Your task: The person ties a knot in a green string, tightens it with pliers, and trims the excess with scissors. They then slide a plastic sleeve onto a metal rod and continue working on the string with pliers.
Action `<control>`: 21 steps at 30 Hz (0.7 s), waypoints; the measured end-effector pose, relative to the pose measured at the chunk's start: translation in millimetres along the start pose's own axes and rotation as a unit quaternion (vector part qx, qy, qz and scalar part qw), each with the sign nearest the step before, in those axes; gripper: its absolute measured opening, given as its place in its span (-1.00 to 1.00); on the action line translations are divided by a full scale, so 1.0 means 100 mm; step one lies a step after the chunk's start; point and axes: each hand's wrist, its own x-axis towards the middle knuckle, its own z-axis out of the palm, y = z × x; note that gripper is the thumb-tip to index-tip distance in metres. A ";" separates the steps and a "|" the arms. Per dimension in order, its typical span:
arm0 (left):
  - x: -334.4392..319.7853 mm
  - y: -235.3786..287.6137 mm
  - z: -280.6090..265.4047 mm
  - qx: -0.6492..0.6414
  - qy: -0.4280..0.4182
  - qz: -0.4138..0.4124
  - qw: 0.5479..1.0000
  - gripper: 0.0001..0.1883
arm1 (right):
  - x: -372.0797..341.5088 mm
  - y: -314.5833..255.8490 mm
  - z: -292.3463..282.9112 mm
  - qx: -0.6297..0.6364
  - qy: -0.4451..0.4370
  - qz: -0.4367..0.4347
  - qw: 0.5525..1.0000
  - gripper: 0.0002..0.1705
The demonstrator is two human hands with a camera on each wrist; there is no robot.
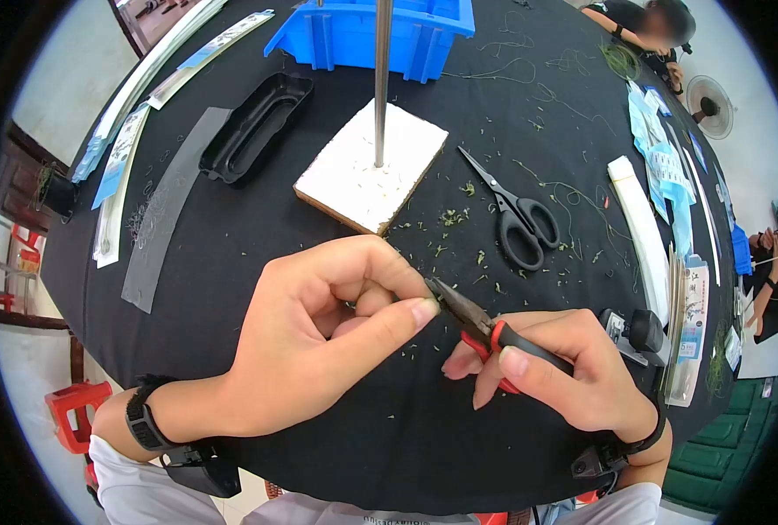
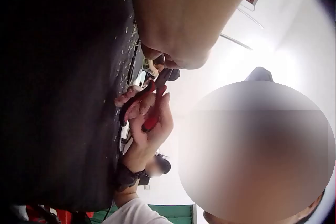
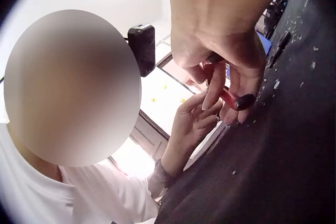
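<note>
My left hand (image 1: 319,332) pinches something small and dark between thumb and index finger; the fingertips cover most of it. My right hand (image 1: 564,359) grips red-and-black pliers (image 1: 468,312), whose jaws meet the left fingertips. In the left wrist view the pliers' red handles (image 2: 137,103) lie in the right hand (image 2: 152,124), the tips partly hidden by the left hand (image 2: 173,50). The right wrist view shows a red handle with a dark end (image 3: 237,99) under the right hand (image 3: 226,56), with the left hand (image 3: 191,121) beyond it.
Behind the hands stand a white board (image 1: 354,175) with a metal rod (image 1: 380,87), a blue bin (image 1: 363,39) and a black tray (image 1: 256,129). Scissors (image 1: 516,214) lie right of the board among green scraps (image 1: 452,217). Packaged strips (image 1: 656,245) line the right; a translucent strip (image 1: 175,214) lies left.
</note>
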 end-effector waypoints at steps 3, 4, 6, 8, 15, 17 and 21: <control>-0.01 0.01 0.00 0.003 -0.007 -0.010 1.000 -0.87 | 0.00 0.04 0.01 -0.020 0.003 -0.036 0.999 -0.69; -0.01 0.01 0.00 0.005 -0.006 -0.010 1.000 -0.88 | 0.00 0.04 0.02 -0.021 0.007 -0.042 0.999 -0.69; -0.01 0.01 0.00 0.007 -0.006 -0.011 1.000 -0.88 | 0.01 0.06 0.04 -0.021 0.015 -0.055 0.998 -0.69; 0.00 0.01 0.00 0.007 -0.008 -0.012 1.000 -0.89 | 0.01 0.10 0.06 -0.022 0.023 -0.068 0.997 -0.68; 0.00 0.01 0.02 0.008 -0.007 -0.021 1.000 -0.89 | -0.02 0.02 0.08 -0.079 0.020 0.000 0.997 -0.66; 0.00 0.02 0.02 0.011 -0.003 -0.022 1.000 -0.89 | -0.01 0.02 0.04 -0.064 -0.001 0.008 0.998 -0.66; -0.01 0.00 0.02 0.014 0.004 0.003 1.000 -0.90 | 0.01 0.00 0.05 0.039 0.001 -0.003 0.999 -0.64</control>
